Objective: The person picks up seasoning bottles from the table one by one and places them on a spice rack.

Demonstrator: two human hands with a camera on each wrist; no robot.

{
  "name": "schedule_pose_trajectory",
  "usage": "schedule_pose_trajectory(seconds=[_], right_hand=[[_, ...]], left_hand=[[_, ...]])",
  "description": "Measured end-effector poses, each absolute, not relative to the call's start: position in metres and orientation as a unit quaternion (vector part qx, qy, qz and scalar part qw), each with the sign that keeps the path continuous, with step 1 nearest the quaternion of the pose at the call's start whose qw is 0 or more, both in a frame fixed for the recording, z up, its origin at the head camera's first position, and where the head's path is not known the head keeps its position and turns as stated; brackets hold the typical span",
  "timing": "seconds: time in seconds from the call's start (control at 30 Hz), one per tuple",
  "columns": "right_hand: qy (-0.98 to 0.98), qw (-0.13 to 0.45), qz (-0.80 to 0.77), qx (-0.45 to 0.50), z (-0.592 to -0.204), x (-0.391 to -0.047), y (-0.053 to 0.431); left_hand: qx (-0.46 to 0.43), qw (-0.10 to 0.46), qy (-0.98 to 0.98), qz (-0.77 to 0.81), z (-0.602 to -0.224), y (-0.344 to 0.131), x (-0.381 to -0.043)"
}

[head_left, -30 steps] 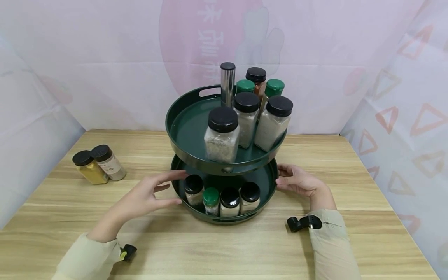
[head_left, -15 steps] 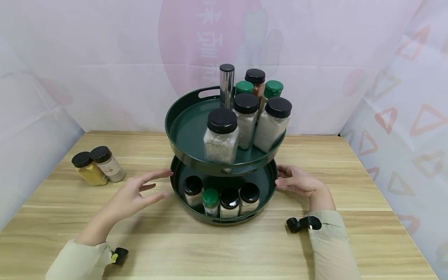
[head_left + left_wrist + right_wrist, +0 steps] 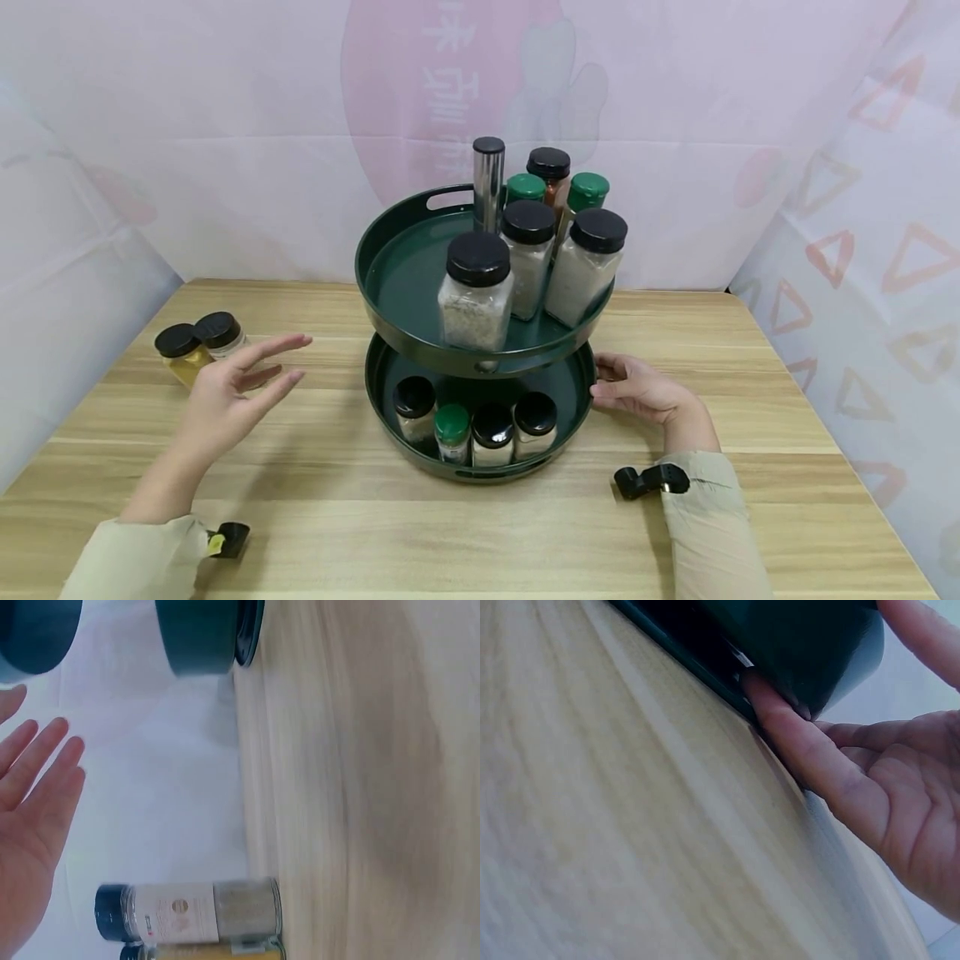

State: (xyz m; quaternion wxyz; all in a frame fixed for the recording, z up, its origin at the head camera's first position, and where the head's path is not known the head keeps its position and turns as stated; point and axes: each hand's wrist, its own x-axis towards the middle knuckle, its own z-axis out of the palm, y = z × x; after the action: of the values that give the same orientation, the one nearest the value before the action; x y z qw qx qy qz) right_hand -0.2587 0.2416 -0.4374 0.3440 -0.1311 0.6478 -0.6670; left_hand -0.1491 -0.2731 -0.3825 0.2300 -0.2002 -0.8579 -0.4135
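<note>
My left hand point(image 3: 225, 400) is in the air on the left, its fingers apart and holding nothing. Nearest to it are two black-capped spice jars, a labelled one point(image 3: 180, 911) with pale powder and a yellow one point(image 3: 183, 364); the hand partly covers both in the head view. A dark green two-tier turntable spice rack stands in the middle. My right hand point(image 3: 648, 392) touches the outer wall of its lower tray point(image 3: 573, 379) with extended fingers. One finger point(image 3: 802, 742) reaches low, near the tray's base.
On the upper tray point(image 3: 397, 250) stand several jars point(image 3: 474, 312), green-capped bottles point(image 3: 587, 192) and a silver cylinder point(image 3: 488, 187). Several small jars point(image 3: 492, 433) line the lower tray's front. All rests on a wooden table point(image 3: 450, 542) before a printed white cloth point(image 3: 262, 167).
My left hand has moved away from the lower tray, leftward to the two jars. My right hand stays against the tray, and the rack has not turned.
</note>
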Motion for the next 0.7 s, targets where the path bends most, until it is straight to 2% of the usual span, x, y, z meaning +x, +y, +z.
schedule_pose_trajectory(seconds=[0.33, 0.7], right_hand=[[0.648, 0.344, -0.668, -0.127, -0.439, -0.259, 0.242], [0.651, 0.343, -0.666, -0.123, -0.440, -0.260, 0.242]], left_hand=[[-0.109, 0.305, -0.843, -0.429, -0.370, -0.294, -0.147], [0.066, 0.328, -0.828, -0.449, -0.363, -0.330, -0.148]])
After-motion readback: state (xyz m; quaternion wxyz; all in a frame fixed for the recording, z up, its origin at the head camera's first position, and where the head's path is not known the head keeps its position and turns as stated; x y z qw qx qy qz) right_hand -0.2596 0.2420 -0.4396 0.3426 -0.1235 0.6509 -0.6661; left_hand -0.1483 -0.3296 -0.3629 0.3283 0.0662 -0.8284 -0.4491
